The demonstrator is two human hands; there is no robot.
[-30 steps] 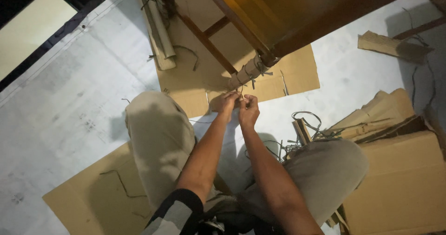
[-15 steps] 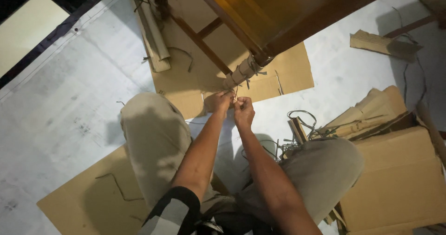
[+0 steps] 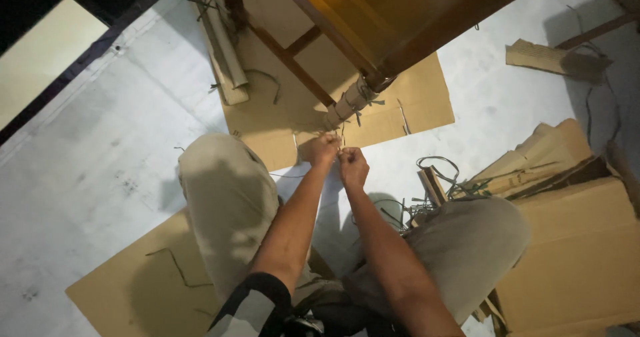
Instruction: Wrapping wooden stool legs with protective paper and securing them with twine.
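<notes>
A wooden table (image 3: 400, 10) stands over me; one leg (image 3: 350, 100) is wrapped in cardboard and tied round with thin dark string. My left hand (image 3: 320, 149) and my right hand (image 3: 353, 166) meet just below the foot of that leg, fingers pinched on the ends of the string (image 3: 342, 140). Both knees in beige trousers flank my arms as I squat on the floor.
Flat cardboard sheets (image 3: 400, 110) lie under the table and another (image 3: 140, 290) by my left knee. A pile of cardboard pieces (image 3: 573, 244) and loose string (image 3: 433, 184) sits at the right. A second wrapped leg (image 3: 223, 44) stands at upper left. The floor is white.
The view has shifted slightly; my hands stay together at the string under the wrapped leg, with only small finger movements.
</notes>
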